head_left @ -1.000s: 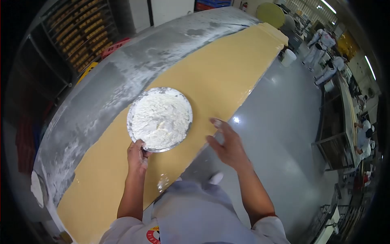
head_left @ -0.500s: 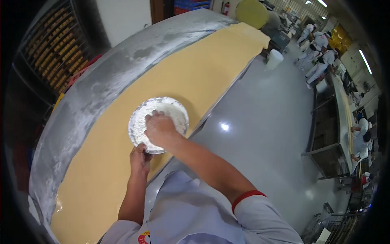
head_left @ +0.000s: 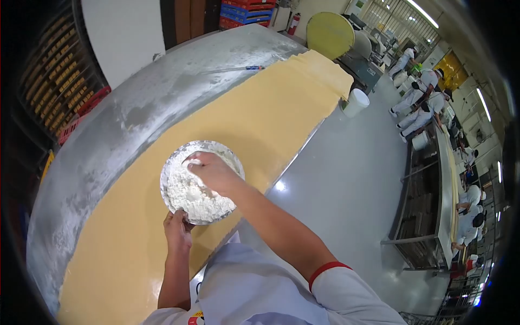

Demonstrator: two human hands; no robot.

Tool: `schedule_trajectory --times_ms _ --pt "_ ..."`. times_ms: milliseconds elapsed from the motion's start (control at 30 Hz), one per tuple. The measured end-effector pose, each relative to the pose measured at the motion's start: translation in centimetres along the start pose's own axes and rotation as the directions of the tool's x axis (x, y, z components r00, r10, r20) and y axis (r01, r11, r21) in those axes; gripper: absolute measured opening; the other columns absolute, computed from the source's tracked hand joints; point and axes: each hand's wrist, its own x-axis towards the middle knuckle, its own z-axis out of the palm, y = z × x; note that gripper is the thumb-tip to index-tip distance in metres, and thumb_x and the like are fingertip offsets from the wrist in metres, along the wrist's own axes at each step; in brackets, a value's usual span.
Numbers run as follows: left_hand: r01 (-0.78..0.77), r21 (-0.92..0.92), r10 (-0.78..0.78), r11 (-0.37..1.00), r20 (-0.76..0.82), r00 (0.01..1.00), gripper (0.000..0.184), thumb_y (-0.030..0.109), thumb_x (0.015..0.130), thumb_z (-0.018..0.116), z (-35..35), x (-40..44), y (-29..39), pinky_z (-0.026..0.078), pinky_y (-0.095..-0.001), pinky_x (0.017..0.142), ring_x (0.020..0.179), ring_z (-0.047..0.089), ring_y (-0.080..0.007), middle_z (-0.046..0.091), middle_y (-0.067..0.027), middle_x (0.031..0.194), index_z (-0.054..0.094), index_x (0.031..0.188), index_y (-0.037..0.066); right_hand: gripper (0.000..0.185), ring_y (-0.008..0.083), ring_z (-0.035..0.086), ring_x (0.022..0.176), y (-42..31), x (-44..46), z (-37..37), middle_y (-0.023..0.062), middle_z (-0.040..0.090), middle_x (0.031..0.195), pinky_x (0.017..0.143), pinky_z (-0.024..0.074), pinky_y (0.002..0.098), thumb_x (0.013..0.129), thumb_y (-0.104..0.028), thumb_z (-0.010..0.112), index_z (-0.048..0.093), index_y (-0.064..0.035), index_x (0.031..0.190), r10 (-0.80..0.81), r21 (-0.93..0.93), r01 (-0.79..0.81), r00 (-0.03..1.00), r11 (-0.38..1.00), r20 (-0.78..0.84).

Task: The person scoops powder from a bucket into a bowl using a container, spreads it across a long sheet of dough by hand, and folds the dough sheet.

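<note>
A round metal bowl (head_left: 195,144) full of white flour (head_left: 189,200) is held above a long, pale yellow sheet of dough (head_left: 265,114). My left hand (head_left: 177,230) grips the near rim of the bowl, thumb on the edge and the other fingers partly hidden beneath. Inside the bowl, my right hand (head_left: 214,172) has its fingers curled together at the flour, by the upper part of the heap. Flour whitens those fingertips. How much flour they hold is hidden.
The dough lies along a floury metal table (head_left: 151,97), with a thin stick (head_left: 254,68) on it. A white bucket (head_left: 356,103) stands on the floor beyond the table's end. Racks (head_left: 59,70) are at left. Several people in white work around another table (head_left: 445,206) at right.
My right hand has drawn its fingers together and risen within the flour, exposing more of the heap below. The view has shifted; my left hand still holds the bowl rim.
</note>
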Motion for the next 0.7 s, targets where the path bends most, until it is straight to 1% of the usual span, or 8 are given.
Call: schedule_trajectory --times_ms 100,200,333,367,433,533,600,700 --pt "0.025 0.018 -0.025 1.000 -0.005 1.000 0.027 0.003 0.080 0.054 5.6 2.6 -0.9 0.058 -0.0445 0.077 0.087 0.065 -0.0239 0.063 -0.0102 0.101 0.055 0.107 0.002 0.025 0.0179 0.061 0.093 4.6 4.2 -8.2 0.0049 0.064 0.103 0.077 0.0470 0.0303 0.095 -0.018 0.060 0.062 -0.0047 0.116 -0.179 0.258 0.223 0.966 0.940 -0.185" --pt "0.038 -0.011 -0.038 0.999 0.039 0.999 0.039 0.009 0.079 0.055 10.0 6.1 -2.9 0.054 -0.0493 0.089 0.105 0.062 -0.0284 0.060 -0.0132 0.118 0.053 0.117 0.001 0.026 0.0170 0.061 0.093 1.5 3.5 -18.2 0.0065 0.062 0.109 0.079 0.0481 0.0308 0.097 -0.016 0.056 0.057 -0.0051 0.122 0.107 0.821 0.189 0.951 0.538 -0.289" --pt "-0.018 -0.126 0.025 0.992 0.052 0.998 0.050 0.014 0.081 0.057 12.8 9.0 -5.5 0.051 -0.0513 0.093 0.115 0.058 -0.0326 0.058 -0.0140 0.125 0.050 0.128 0.001 0.020 0.0124 0.060 0.079 8.4 2.2 -36.8 0.0032 0.061 0.093 0.066 0.0504 0.0260 0.100 -0.021 0.052 0.058 -0.0062 0.113 -0.122 0.726 0.479 0.865 0.493 -0.487" --pt "-0.044 -0.119 0.051 0.992 0.054 0.997 0.059 0.017 0.081 0.058 13.3 9.8 -6.3 0.049 -0.0516 0.097 0.120 0.054 -0.0339 0.055 -0.0153 0.132 0.045 0.136 0.000 0.019 0.0108 0.058 0.073 11.6 0.9 -43.3 0.0010 0.060 0.089 0.061 0.0490 0.0249 0.101 -0.024 0.051 0.057 -0.0082 0.110 -0.246 0.574 0.587 0.789 0.571 -0.563" --pt "-0.117 -0.149 0.112 0.982 -0.043 0.993 0.062 0.019 0.081 0.060 13.8 11.2 -7.6 0.047 -0.0524 0.099 0.120 0.055 -0.0337 0.053 -0.0169 0.135 0.043 0.137 0.000 0.017 0.0111 0.062 0.083 13.4 -5.1 -54.2 0.0006 0.063 0.096 0.065 0.0519 0.0268 0.099 -0.023 0.056 0.058 -0.0114 0.111 -0.102 0.437 0.690 0.591 0.576 -0.800" --pt "-0.202 -0.151 0.185 0.968 -0.117 0.976 0.061 0.018 0.081 0.061 17.1 10.5 -8.2 0.047 -0.0524 0.100 0.120 0.055 -0.0341 0.053 -0.0180 0.135 0.043 0.136 -0.002 0.024 0.0143 0.064 0.087 14.0 -15.6 -70.8 0.0049 0.066 0.102 0.072 0.0543 0.0289 0.095 -0.022 0.063 0.061 -0.0073 0.114 -0.236 -0.042 0.829 0.110 0.558 -0.966" --pt "-0.267 -0.146 0.251 0.953 -0.120 0.961 0.060 0.017 0.081 0.061 20.9 9.4 -8.1 0.048 -0.0521 0.101 0.120 0.055 -0.0345 0.053 -0.0184 0.134 0.043 0.135 -0.003 0.018 0.0122 0.062 0.081 13.3 -22.4 -83.8 0.0038 0.066 0.096 0.068 0.0522 0.0276 0.096 -0.015 0.059 0.063 -0.0047 0.111 -0.195 -0.197 0.630 -0.073 0.751 -0.978" --pt "-0.396 -0.097 0.346 0.913 -0.327 0.879 0.057 0.014 0.083 0.060 25.8 7.5 -8.8 0.048 -0.0510 0.101 0.121 0.054 -0.0356 0.053 -0.0193 0.133 0.043 0.134 -0.005 0.023 0.0155 0.061 0.079 10.2 -23.8 -92.1 0.0059 0.067 0.100 0.064 0.0495 0.0296 0.100 -0.013 0.047 0.063 -0.0022 0.114 -0.301 -0.468 0.230 -0.516 0.853 -0.802"
